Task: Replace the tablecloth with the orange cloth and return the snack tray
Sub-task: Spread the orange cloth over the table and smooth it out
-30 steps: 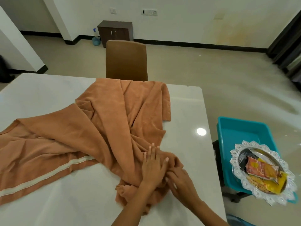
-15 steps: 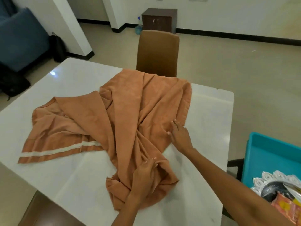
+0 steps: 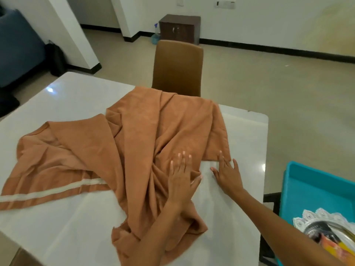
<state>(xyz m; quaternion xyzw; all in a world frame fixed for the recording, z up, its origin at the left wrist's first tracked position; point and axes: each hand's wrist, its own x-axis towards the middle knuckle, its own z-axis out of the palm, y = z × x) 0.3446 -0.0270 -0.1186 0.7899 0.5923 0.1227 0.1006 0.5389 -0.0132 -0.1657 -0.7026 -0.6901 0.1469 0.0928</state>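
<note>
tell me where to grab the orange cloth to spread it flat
Probably pinch the orange cloth at its free right corner beside the right hand, coming from the table's right edge. That hem lies flat and exposed, while the middle under the left hand is twisted into folds.
</note>
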